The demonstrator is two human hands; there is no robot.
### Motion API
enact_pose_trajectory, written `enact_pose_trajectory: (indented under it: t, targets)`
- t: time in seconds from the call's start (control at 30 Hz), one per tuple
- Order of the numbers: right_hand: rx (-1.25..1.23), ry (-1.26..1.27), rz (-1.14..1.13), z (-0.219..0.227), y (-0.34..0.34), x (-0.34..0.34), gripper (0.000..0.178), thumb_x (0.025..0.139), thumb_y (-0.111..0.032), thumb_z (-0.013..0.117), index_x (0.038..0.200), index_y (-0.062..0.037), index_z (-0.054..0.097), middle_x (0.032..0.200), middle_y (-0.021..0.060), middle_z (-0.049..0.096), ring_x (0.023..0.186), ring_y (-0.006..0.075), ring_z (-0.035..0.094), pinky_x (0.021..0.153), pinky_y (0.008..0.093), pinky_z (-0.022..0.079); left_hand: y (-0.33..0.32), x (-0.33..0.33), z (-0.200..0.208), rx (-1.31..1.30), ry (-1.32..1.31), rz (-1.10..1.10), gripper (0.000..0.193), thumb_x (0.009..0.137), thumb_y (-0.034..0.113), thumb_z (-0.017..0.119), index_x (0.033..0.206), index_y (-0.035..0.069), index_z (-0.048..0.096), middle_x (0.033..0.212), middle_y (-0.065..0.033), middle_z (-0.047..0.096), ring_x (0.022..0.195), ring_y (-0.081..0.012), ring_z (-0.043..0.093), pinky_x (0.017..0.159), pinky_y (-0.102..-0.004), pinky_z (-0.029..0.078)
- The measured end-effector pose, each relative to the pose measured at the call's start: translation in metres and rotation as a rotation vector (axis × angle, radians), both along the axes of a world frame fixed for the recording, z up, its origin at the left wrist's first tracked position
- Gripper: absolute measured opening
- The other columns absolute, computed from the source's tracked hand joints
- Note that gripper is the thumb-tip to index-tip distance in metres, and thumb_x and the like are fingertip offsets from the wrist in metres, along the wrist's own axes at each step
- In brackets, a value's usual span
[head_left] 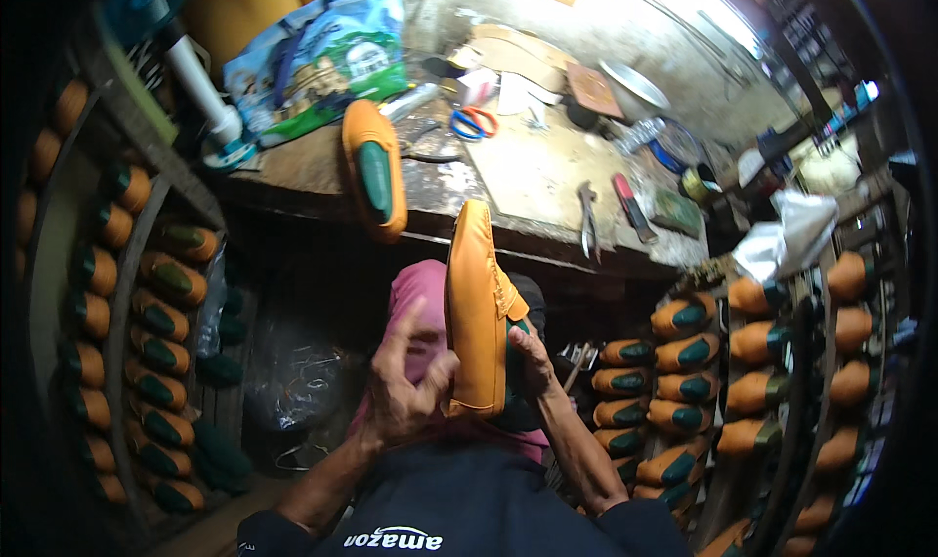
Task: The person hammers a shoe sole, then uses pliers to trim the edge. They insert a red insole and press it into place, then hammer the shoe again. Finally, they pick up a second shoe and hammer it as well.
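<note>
A tan leather loafer (476, 322) is held on its side above my lap, toe pointing toward the bench. Green shows at its opening, like a shoe last inside. My right hand (532, 359) grips it there, thumb on the green part; the other fingers are hidden behind the shoe. Close by the shoe's left side is my left hand (408, 386), its fingers apart and the index finger slightly blurred. Whether its thumb touches the leather I cannot tell. A second tan shoe (395, 205) with a green last lies at the bench's front edge.
On the workbench (322, 171) lie scissors (475, 122), pincers (587, 220), a red-handled tool (635, 208), a green block (677, 213) and a colourful bag (327, 59). Racks of tan shoes on lasts stand at left (161, 352) and right (684, 386).
</note>
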State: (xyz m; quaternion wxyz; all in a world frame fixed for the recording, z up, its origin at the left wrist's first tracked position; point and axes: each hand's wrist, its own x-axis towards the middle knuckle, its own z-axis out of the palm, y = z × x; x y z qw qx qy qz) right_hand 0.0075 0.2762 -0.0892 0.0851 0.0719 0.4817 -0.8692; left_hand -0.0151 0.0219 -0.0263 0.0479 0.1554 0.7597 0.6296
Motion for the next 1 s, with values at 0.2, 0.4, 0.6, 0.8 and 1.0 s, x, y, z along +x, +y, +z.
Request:
enact_pose_trajectory:
  t: [0.2, 0.4, 0.6, 0.8, 1.0]
  targets:
    - [-0.512, -0.234, 0.036, -0.059, 0.004, 0.052, 0.085, 0.109, -0.06, 0.073, 0.171, -0.0073, 0.048, 0.158, 0.0123, 0.068, 0.14, 0.026, 0.069, 0.12, 0.0459, 0.057, 0.061, -0.052, -0.006, 0.445, -0.608, -0.279, 0.064, 0.108, 0.035, 0.082, 0.155, -0.003, 0.059, 0.134, -0.0114, 0.075, 0.127, -0.0191, 0.071, 0.111, -0.0394, 0.058]
    - [-0.029, 0.01, -0.012, -0.064, 0.023, 0.024, 0.068, 0.119, -0.054, 0.058, 0.162, -0.0006, 0.055, 0.156, 0.0116, 0.067, 0.144, 0.024, 0.064, 0.123, 0.0424, 0.05, 0.077, -0.062, 0.006, 0.45, -0.303, -0.241, 0.052, 0.102, 0.012, 0.089, 0.145, 0.003, 0.062, 0.131, -0.0093, 0.077, 0.118, -0.017, 0.075, 0.105, -0.0345, 0.061]
    - [0.376, 0.255, -0.139, -0.001, 0.031, 0.021, 0.056, 0.111, -0.015, 0.073, 0.162, 0.0026, 0.058, 0.161, 0.0149, 0.064, 0.149, 0.0241, 0.062, 0.13, 0.0449, 0.044, 0.072, -0.065, -0.025, 0.249, 0.012, -0.324, 0.062, 0.09, 0.0, 0.094, 0.144, 0.006, 0.064, 0.133, -0.01, 0.076, 0.125, -0.0204, 0.073, 0.112, -0.0385, 0.059]
    - [0.857, 0.447, -0.164, 0.019, 0.012, 0.03, 0.062, 0.097, -0.009, 0.085, 0.156, 0.0001, 0.066, 0.159, 0.0205, 0.067, 0.148, 0.0342, 0.065, 0.129, 0.0464, 0.046, 0.05, -0.038, -0.046, 0.235, 0.056, -0.321, 0.054, 0.09, 0.001, 0.095, 0.138, 0.006, 0.071, 0.136, -0.0118, 0.077, 0.131, -0.0268, 0.073, 0.116, -0.0428, 0.057]
    - [0.581, 0.26, -0.115, 0.012, 0.019, 0.06, 0.061, 0.1, -0.016, 0.077, 0.157, 0.0025, 0.064, 0.161, 0.0214, 0.065, 0.151, 0.0341, 0.061, 0.129, 0.0493, 0.046, 0.049, -0.023, -0.042, 0.189, 0.071, -0.35, 0.051, 0.088, 0.005, 0.097, 0.134, 0.006, 0.074, 0.136, -0.0149, 0.078, 0.131, -0.0331, 0.074, 0.119, -0.0463, 0.054]
